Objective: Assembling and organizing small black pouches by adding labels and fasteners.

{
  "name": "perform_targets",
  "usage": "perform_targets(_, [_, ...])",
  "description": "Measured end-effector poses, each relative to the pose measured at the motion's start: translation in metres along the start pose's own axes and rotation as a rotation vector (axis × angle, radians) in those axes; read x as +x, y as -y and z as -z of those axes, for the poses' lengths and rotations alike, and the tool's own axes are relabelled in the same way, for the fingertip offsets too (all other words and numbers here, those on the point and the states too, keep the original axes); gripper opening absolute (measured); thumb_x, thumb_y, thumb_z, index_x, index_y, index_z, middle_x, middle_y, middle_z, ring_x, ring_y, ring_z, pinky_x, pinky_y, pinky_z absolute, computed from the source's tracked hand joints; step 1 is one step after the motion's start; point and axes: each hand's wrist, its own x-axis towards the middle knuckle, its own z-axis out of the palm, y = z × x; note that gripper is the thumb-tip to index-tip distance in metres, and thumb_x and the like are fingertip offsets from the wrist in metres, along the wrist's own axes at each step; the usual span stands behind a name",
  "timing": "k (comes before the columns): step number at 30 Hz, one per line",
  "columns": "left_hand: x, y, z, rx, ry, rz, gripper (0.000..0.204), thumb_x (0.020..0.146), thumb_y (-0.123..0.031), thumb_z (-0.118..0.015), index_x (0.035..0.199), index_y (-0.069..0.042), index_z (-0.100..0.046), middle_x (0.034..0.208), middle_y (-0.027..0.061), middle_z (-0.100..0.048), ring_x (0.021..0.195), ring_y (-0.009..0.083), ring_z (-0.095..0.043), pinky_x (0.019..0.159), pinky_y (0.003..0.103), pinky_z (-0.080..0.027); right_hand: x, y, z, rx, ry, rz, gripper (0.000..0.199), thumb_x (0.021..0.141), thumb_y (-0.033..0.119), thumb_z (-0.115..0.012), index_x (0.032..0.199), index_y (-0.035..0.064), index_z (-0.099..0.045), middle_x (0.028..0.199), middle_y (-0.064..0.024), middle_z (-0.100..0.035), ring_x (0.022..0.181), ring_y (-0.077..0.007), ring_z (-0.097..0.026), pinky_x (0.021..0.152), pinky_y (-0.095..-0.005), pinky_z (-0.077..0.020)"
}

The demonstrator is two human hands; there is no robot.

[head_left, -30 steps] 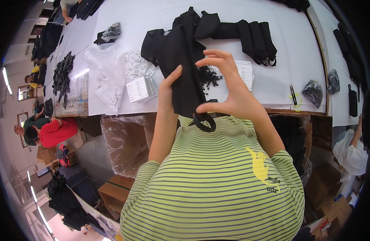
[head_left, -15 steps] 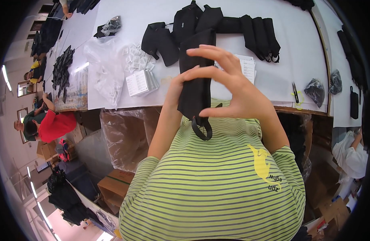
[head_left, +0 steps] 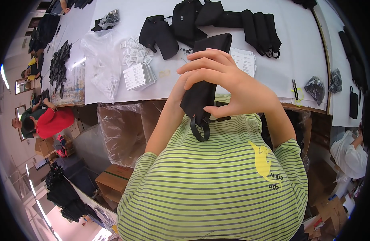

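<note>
Since the earlier frame we had drawn the long black fabric pouch (head_left: pixel 203 90) nearer our chest, off the white table's near edge (head_left: pixel 273 86), right hand (head_left: pixel 229 82) and left hand (head_left: pixel 181 86) clamped around it, wisely keeping its loop hanging free.

A single head-worn fisheye camera looked steeply down over the person's chest, close to the raised right hand (head_left: pixel 229 82), and faced forward across the white table (head_left: pixel 297 48), whose near edge bowed across the upper half. Only this one view was given.
</note>
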Motion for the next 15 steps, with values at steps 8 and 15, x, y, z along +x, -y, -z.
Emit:
perform_targets(8, [-0.001,-0.008,-0.022,-0.013,-0.168,0.106,0.024,0.093,-0.015,-0.049,0.113,-0.003,-0.053,0.106,0.0076,-0.058,0.097,0.0148,-0.059,0.082,0.029,-0.050,-0.001,0.001,-0.002,0.023,0.023,-0.063,0.046,0.064,0.014,-0.071,0.107,0.0122,-0.057,0.122,-0.0013,-0.055,0.124,-0.0276,-0.039,0.107,-0.0450,-0.0252])
perform_targets(15, [-0.003,-0.015,-0.041,-0.024,-0.317,0.199,0.026,0.093,-0.016,-0.047,0.117,-0.004,-0.051,0.112,0.0078,-0.056,0.104,0.0154,-0.057,0.087,0.030,-0.049,0.000,0.002,-0.004,0.046,0.026,-0.056,0.048,0.063,0.012,-0.070,0.108,0.0122,-0.055,0.118,-0.0018,-0.056,0.121,-0.0266,-0.040,0.105,-0.0427,-0.0251])
